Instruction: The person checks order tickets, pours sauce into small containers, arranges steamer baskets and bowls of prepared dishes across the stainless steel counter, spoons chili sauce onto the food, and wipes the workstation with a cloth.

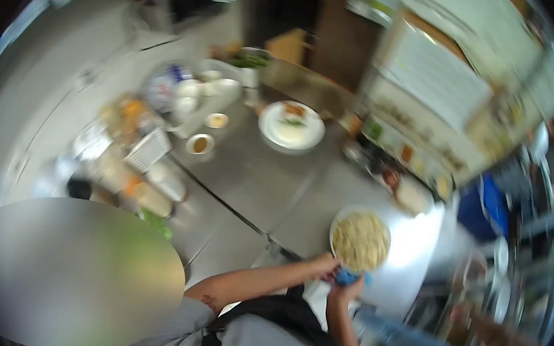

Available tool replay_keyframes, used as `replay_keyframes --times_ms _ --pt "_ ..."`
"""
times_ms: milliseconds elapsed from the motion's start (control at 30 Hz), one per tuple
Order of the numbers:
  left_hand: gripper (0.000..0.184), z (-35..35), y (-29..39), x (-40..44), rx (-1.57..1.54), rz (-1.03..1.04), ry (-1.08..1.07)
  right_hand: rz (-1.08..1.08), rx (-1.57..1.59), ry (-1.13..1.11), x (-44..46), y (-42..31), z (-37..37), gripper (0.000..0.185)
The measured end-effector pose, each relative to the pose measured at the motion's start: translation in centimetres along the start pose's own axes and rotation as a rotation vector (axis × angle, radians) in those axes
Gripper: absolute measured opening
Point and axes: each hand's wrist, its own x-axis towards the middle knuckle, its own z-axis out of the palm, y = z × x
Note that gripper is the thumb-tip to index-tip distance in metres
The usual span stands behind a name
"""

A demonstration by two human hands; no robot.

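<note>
My left hand (329, 265) and my right hand (353, 288) are close together at the near side of a round bowl (333, 237). The bowl is heaped with pale yellow food (362, 240), perhaps noodles or shredded pieces. Between my hands is a small crumpled blue item (347, 277), cloth-like, though blur hides its exact kind. The fingers of both hands look closed around it. Whether it also touches the bowl, I cannot tell.
On the metal counter (244, 163) stands a white plate (267, 135) with plated food. Two small sauce cups (200, 143), bottles (152, 199) and a white basket (149, 149) sit leftward. Shelves with dishes (499, 288) and a blue container (484, 205) are at the right.
</note>
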Motion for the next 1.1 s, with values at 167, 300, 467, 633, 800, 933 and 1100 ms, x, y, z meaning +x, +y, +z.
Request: replay_keyframes --times_ms 167,300,467,633,800,933,1100 --pt "0.057 -1.4 3.2 -4.0 0.256 -0.058 -0.150 -0.060 -0.136 0.049 -3.2 0.8 2.5 0.039" --pt "0.071 -5.1 4.4 -10.3 0.034 -0.069 -0.105 -0.053 -0.206 -0.144 -3.9 0.0 6.1 0.041" --pt "0.068 -11.2 0.8 -12.3 -0.091 0.106 0.087 -0.103 -0.468 -0.331 0.1 -1.6 14.4 0.048" --pt "0.053 -9.6 -8.2 -14.3 -0.077 -0.008 0.322 0.283 -0.736 -0.452 6.1 -2.1 18.4 0.058" --pt "0.038 -3.5 -20.5 -13.8 -0.002 -0.082 0.929 1.074 -0.238 -1.465 7.6 -2.1 23.2 0.044" --pt "0.033 0.6 -24.6 -14.9 -0.052 -0.077 1.218 0.957 -0.496 -1.353 3.6 1.1 25.6 0.040" --pt "0.027 3.0 -29.7 -15.5 -0.229 0.007 1.297 0.518 -1.000 -1.357 -2.6 7.4 27.7 0.047"
